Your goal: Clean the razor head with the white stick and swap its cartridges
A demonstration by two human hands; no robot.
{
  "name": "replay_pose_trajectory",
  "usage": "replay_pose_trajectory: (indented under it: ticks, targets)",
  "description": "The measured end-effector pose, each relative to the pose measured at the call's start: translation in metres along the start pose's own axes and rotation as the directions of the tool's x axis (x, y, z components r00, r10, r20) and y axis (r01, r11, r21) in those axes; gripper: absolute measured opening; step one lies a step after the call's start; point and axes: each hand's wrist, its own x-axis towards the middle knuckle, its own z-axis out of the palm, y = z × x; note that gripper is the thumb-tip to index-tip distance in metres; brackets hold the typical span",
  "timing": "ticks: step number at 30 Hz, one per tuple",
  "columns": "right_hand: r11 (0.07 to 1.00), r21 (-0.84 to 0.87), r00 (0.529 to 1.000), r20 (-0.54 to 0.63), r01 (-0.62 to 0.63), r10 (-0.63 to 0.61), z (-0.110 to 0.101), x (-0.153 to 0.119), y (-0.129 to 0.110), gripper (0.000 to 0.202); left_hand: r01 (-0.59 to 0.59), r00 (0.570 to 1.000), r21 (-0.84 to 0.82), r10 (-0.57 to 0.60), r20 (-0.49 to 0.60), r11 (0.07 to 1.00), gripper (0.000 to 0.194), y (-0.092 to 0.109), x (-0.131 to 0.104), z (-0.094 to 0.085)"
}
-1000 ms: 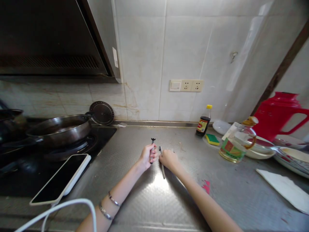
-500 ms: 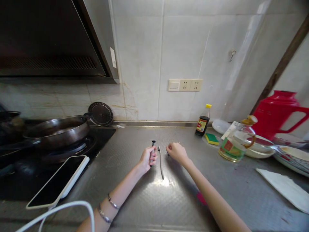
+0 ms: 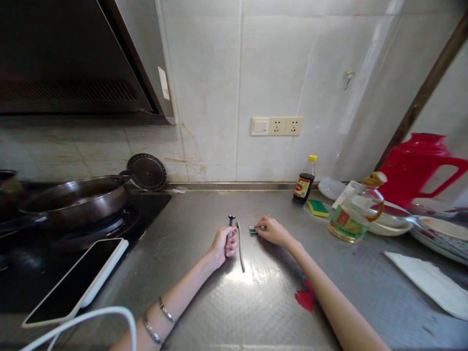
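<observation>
My left hand [image 3: 223, 245] is wrapped round a dark, slim razor-like handle [image 3: 231, 222], held upright with its T-shaped top above my fingers. Just right of it, a thin, slightly bent grey stick [image 3: 241, 251] lies lengthwise on the metal counter [image 3: 204, 302]. My right hand [image 3: 273, 230] pinches the right end of a small flat grey-green piece [image 3: 252, 230] at the counter surface. Its exact kind is too small to make out, and my fingertips hide part of it.
A phone [image 3: 76, 278] with a white cable [image 3: 109, 310] lies at left beside the stove and its pan [image 3: 80, 197]. At right stand a sauce bottle [image 3: 303, 185], a sponge [image 3: 318, 208], an oil jug [image 3: 353, 224], a red kettle [image 3: 413, 170], and a white sheet [image 3: 427, 280].
My right fingers have loosened from a tighter curl and reach leftward, so the small grey-green piece shows more. My left hand keeps the handle. The view has shifted slightly.
</observation>
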Motion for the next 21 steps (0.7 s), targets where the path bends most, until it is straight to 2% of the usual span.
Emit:
replay_pose_trajectory:
  ticks: [9, 17, 21]
  targets:
    - [1.000, 0.003, 0.999, 0.028, 0.016, -0.016, 0.0047, 0.0010, 0.0038, 0.025, 0.005, 1.000, 0.042, -0.005, 0.004, 0.999, 0.022, -0.0035, -0.0031, 0.0065]
    - [0.998, -0.027, 0.998, 0.020, -0.056, 0.057, 0.0084, 0.0025, 0.0002, 0.022, 0.008, 1.000, 0.059, -0.008, -0.013, 0.998, 0.022, -0.0038, -0.0037, 0.0079]
    - [0.999, -0.039, 0.999, 0.024, -0.022, 0.023, 0.0082, 0.0026, 0.0003, 0.022, 0.000, 1.000, 0.060, 0.000, -0.004, 0.998, 0.022, -0.0035, -0.0044, 0.0083]
